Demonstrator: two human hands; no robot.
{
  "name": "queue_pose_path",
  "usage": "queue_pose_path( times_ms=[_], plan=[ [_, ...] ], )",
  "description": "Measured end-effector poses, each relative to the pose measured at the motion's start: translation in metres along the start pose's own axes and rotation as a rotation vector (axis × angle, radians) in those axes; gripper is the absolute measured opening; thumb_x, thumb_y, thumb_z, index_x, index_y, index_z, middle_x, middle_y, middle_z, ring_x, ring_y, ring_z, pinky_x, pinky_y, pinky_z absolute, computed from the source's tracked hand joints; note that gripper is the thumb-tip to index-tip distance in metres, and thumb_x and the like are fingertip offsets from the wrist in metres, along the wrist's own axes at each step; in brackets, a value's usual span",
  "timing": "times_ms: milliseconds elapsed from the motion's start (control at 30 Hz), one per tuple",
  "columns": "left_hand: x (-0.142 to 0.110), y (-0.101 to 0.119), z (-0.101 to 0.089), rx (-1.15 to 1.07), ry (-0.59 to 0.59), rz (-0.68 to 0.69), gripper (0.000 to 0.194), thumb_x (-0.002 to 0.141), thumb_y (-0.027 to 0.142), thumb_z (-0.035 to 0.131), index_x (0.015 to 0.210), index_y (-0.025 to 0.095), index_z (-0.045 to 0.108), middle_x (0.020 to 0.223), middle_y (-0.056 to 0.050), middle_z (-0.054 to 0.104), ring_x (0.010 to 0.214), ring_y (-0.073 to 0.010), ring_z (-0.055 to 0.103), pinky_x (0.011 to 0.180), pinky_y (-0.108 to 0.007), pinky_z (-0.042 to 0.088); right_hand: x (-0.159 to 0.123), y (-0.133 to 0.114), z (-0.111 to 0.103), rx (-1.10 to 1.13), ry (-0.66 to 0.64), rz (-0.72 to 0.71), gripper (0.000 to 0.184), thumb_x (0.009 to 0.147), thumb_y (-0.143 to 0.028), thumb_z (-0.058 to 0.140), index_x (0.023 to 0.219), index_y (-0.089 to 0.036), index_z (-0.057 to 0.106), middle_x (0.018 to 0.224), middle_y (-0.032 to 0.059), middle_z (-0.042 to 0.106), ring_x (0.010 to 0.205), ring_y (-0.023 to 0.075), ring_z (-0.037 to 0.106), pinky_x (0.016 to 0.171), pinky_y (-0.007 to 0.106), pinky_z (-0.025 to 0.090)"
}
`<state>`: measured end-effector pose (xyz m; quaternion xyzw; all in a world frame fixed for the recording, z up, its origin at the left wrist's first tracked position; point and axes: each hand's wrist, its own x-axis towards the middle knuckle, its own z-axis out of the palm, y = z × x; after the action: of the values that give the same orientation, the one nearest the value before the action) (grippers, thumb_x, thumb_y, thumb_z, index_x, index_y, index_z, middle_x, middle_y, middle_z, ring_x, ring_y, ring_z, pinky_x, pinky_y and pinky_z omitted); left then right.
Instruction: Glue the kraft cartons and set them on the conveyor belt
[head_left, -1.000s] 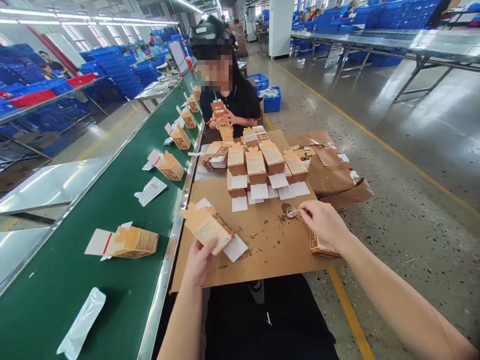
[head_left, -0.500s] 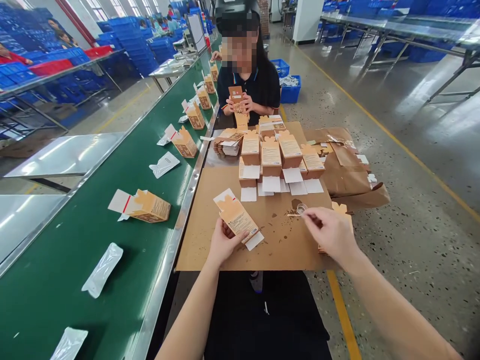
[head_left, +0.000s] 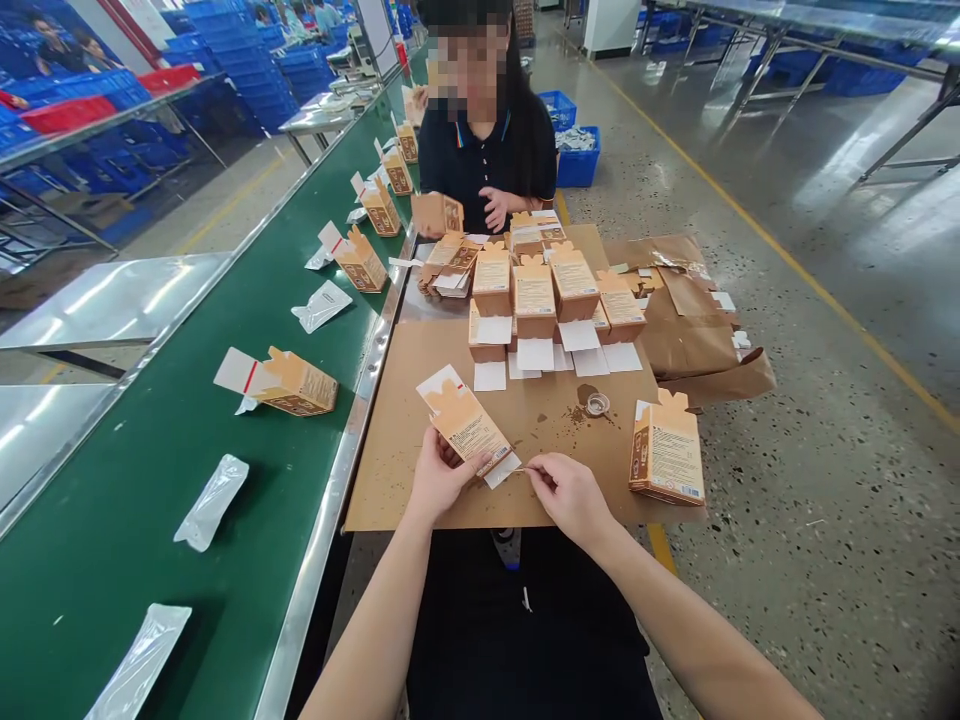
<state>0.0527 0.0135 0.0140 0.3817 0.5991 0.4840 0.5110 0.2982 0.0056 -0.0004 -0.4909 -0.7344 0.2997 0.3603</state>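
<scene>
My left hand is closed around a flattened orange-and-brown carton, tilted over the cardboard sheet. The carton's printed side faces up, and a white flap points toward my right hand. Between the pinched fingertips of that hand is a thin stick, its tip at the white flap; whether it touches cannot be made out. Further back on the sheet sits a small round clear dish, with dark specks and stains around it. A stack of flat cartons lies at the sheet's right edge.
Assembled cartons are piled at the back of the table. A co-worker sits opposite, one hand at a carton. On the left, a green conveyor carries open cartons and silvery-white pouches. Brown wrapping paper lies at right.
My right hand has moved left from the dish to the carton's flap, bringing the stick. My left hand stays nearly in place. The co-worker has lowered a carton toward the conveyor side.
</scene>
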Motion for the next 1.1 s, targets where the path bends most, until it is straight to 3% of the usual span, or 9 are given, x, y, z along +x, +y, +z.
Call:
queue_pose_path(
  times_ms=[133, 267, 400, 633, 900, 1000, 1100],
  plan=[
    [-0.008, -0.004, 0.003, 0.074, 0.039, 0.045, 0.087, 0.061, 0.048, 0.111, 0.128, 0.027, 0.06, 0.133, -0.014, 0.082, 0.13, -0.0401, 0.082, 0.11, -0.056, 0.068, -0.005, 0.002, -0.016, -0.007, 0.059, 0.029, 0.029, 0.112, -0.031, 0.062, 0.091, -0.027, 0.081, 0.083, 0.0058, 0.084, 0.071, 0.0214, 0.075, 0.07, 0.033, 0.066],
    [-0.024, -0.016, 0.007, 0.248, 0.118, 0.116, 0.08, 0.068, 0.048, 0.109, 0.13, 0.03, 0.061, 0.132, -0.012, 0.081, 0.129, -0.0404, 0.081, 0.105, -0.054, 0.068, -0.016, -0.002, -0.037, -0.004, 0.123, 0.077, 0.03, 0.113, -0.035, 0.062, 0.093, -0.027, 0.082, 0.085, 0.0058, 0.084, 0.07, 0.0208, 0.075, 0.068, 0.033, 0.067],
    [-0.034, -0.03, 0.01, 0.327, 0.105, 0.132, 0.072, 0.073, 0.043, 0.108, 0.126, 0.035, 0.06, 0.125, -0.011, 0.082, 0.117, -0.0401, 0.084, 0.093, -0.051, 0.069, -0.027, -0.011, -0.052, 0.011, 0.159, 0.111, 0.029, 0.113, -0.038, 0.065, 0.093, -0.027, 0.083, 0.083, 0.0049, 0.083, 0.069, 0.0203, 0.074, 0.067, 0.033, 0.068],
    [-0.028, -0.032, 0.013, 0.321, 0.106, 0.148, 0.07, 0.072, 0.043, 0.106, 0.122, 0.034, 0.057, 0.119, -0.011, 0.083, 0.11, -0.0401, 0.085, 0.084, -0.049, 0.066, -0.039, -0.022, -0.045, 0.047, 0.139, 0.074, 0.031, 0.113, -0.037, 0.066, 0.087, -0.027, 0.08, 0.077, 0.0019, 0.08, 0.064, 0.0175, 0.072, 0.063, 0.028, 0.065],
    [-0.024, -0.034, 0.029, 0.341, 0.147, 0.158, 0.073, 0.072, 0.042, 0.104, 0.125, 0.031, 0.055, 0.118, -0.009, 0.084, 0.113, -0.0384, 0.085, 0.09, -0.047, 0.067, -0.039, -0.024, -0.047, 0.069, 0.182, 0.08, 0.031, 0.112, -0.04, 0.068, 0.087, -0.027, 0.081, 0.076, 0.0025, 0.081, 0.063, 0.0188, 0.073, 0.062, 0.03, 0.064],
    [-0.02, -0.024, 0.017, 0.231, 0.148, 0.16, 0.08, 0.069, 0.044, 0.108, 0.13, 0.029, 0.059, 0.131, -0.013, 0.083, 0.124, -0.0387, 0.084, 0.103, -0.051, 0.069, -0.039, -0.029, -0.054, 0.068, 0.186, 0.088, 0.034, 0.112, -0.044, 0.068, 0.086, -0.027, 0.081, 0.076, 0.0031, 0.081, 0.062, 0.0194, 0.074, 0.061, 0.031, 0.064],
    [-0.016, -0.008, -0.022, 0.026, 0.217, 0.166, 0.091, 0.07, 0.047, 0.111, 0.143, 0.026, 0.061, 0.147, -0.017, 0.08, 0.137, -0.0389, 0.081, 0.118, -0.055, 0.066, -0.043, -0.03, -0.063, 0.077, 0.197, 0.105, 0.033, 0.11, -0.046, 0.07, 0.086, -0.027, 0.083, 0.073, 0.0032, 0.081, 0.057, 0.0202, 0.074, 0.059, 0.032, 0.065]
  ],
)
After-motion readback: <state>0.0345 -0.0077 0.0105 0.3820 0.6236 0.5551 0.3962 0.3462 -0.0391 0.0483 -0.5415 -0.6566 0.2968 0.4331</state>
